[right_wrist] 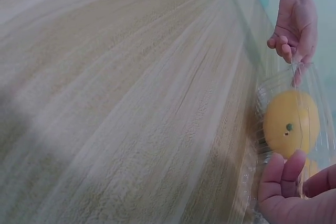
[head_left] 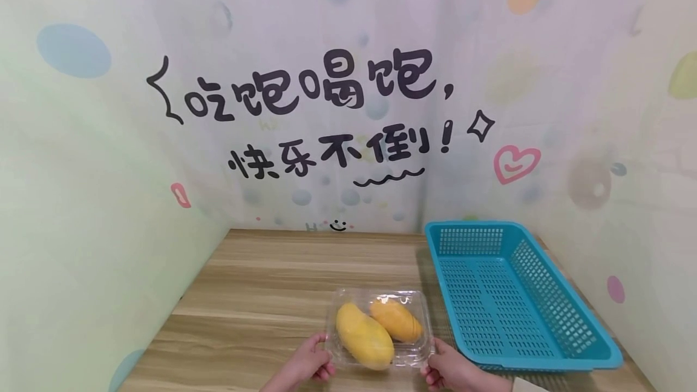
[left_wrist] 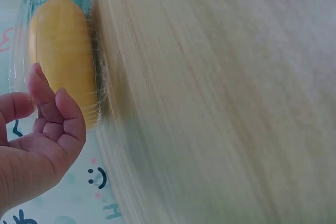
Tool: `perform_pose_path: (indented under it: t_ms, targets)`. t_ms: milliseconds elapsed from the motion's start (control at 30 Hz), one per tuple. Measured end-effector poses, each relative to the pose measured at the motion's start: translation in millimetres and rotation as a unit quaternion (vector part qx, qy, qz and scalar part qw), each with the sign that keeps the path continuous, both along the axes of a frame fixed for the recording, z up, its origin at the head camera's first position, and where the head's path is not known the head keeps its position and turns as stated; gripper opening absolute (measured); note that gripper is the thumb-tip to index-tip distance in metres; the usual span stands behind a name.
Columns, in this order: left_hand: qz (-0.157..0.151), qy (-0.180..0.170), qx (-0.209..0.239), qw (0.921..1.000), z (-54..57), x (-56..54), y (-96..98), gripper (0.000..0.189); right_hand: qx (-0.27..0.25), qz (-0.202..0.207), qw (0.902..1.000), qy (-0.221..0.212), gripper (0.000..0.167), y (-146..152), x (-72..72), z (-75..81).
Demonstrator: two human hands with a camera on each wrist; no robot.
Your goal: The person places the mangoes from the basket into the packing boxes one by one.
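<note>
A clear plastic clamshell box (head_left: pixel 408 352) sits near the front of the wooden table, with two yellow mangoes inside. The longer mango (head_left: pixel 365 336) lies slanted on the left, and the smaller, more orange mango (head_left: pixel 396 320) is behind it to the right. At the box's left edge, my left hand (head_left: pixel 309 360) pinches the rim between thumb and fingers. My right hand (head_left: pixel 451 368) pinches the opposite edge the same way. In the right wrist view, both hands grip the box's two ends, and a mango's stem end (right_wrist: pixel 289 127) shows through the plastic.
A blue perforated plastic basket (head_left: pixel 501 301) stands to the right of the box, close to my right hand. Wood-grain tabletop (head_left: pixel 245 301) extends to the left and behind. A printed curtain (head_left: pixel 327 29) with black lettering encloses the table's back and sides.
</note>
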State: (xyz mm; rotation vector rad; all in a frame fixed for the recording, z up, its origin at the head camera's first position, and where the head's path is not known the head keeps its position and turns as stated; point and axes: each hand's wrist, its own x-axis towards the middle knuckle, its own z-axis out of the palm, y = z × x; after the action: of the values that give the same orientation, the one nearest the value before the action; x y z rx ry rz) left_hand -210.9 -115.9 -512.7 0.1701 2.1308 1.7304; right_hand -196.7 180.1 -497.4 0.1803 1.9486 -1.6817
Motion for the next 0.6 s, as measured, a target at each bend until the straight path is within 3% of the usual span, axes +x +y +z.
perform_pose_path:
  t_ms: [167,400,600]
  targets:
    - [-0.007,0.002,-0.006,1.0000,0.9,1.2,-3.5,0.047,0.006,-0.002,1.0000,0.000,0.046,-0.2,0.8,2.7]
    - [-0.021,0.002,-0.013,0.9997,0.4,0.5,-9.2,0.053,-0.003,0.003,0.9998,-0.020,0.059,2.3,0.1,3.4]
    - [-0.022,0.052,-0.032,0.9979,10.0,-2.6,-15.5,0.061,0.014,0.043,0.9981,-0.041,0.069,12.2,4.4,17.5]
